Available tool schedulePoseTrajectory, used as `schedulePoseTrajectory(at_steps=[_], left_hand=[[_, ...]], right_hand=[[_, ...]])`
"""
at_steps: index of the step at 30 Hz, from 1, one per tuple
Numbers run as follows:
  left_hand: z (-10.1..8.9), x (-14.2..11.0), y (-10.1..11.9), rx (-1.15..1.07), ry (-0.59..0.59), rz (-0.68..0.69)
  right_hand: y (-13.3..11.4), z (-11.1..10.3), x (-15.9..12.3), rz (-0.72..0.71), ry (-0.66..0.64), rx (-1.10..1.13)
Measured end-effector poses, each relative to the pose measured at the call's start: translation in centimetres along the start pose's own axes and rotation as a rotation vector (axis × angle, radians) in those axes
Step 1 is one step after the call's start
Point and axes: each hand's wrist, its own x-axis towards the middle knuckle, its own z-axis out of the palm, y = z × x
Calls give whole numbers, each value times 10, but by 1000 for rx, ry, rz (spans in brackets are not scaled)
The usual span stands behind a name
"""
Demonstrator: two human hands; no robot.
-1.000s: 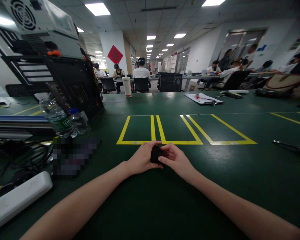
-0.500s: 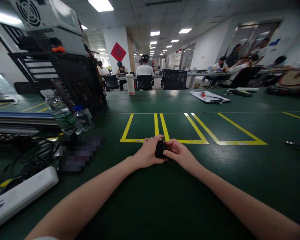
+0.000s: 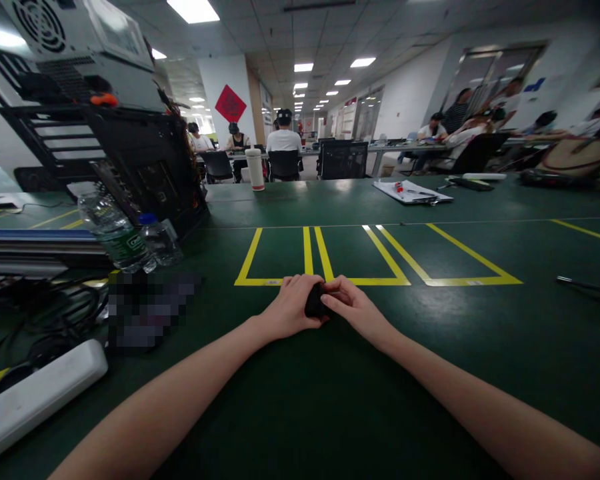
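Note:
A small black object [image 3: 314, 303] is between my two hands, just in front of the yellow tape lines; its kind I cannot make out. My left hand [image 3: 293, 305] wraps round it from the left, with the thumb on the near side. From the right, my right hand [image 3: 353, 303] has its thumb and fingertips pressed on the object's right side. Both hands are low over the green table [image 3: 330, 413]. Much of the object is hidden by my fingers.
Yellow tape [image 3: 370, 281] marks rectangles beyond my hands. At left are a white power strip [image 3: 45, 400], cables, plastic bottles [image 3: 113, 230] and an open computer case [image 3: 145, 173]. A white cup [image 3: 255, 170], a clipboard [image 3: 410, 192] and a pen-like black tool [image 3: 587, 287] also lie about. People sit farther off.
Both hands stay on the black object. My right thumb has moved up a little along it, and the object looks slightly turned. The whole view has shifted a little.

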Motion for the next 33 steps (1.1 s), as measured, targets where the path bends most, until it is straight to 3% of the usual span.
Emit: schedulePoseTrajectory(at_steps=[4,11,21,33], left_hand=[[-2,0,2,-11,-11,-7],[1,1,-1,1,7,-16],[-1,1,0,-8,-7,-14],[-7,1,4,-26,-53,-21]], right_hand=[[-2,-2,0,61,-22,-36],[1,-8,3,-7,-160,69],[-6,-5,0,-9,-87,-9],[-5,-7,1,34,-133,8]])
